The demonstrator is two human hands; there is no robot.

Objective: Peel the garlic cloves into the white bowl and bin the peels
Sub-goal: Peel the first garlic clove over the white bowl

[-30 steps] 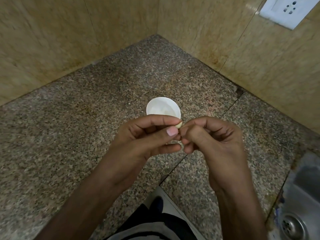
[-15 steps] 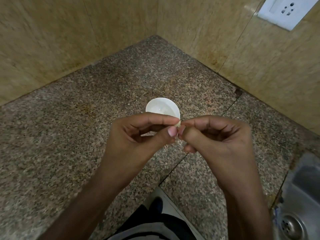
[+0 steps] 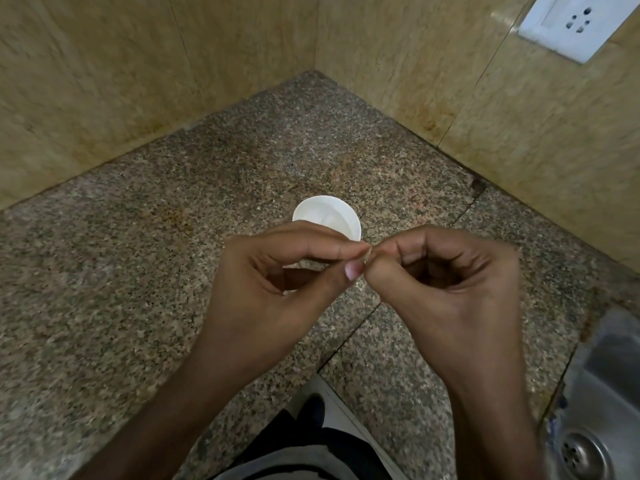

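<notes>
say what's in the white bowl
The white bowl shows a pale far half, contents unclear. The left hand, pinching a garlic clove with the right hand, covers the rest.

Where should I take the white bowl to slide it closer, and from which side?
Probably the far rim of the white bowl, pinched from above on its far-left side. It stands upright, mouth open, with that arc bare, while the left hand, pinching the garlic clove together with the right hand, covers its near edge in this view.
</notes>
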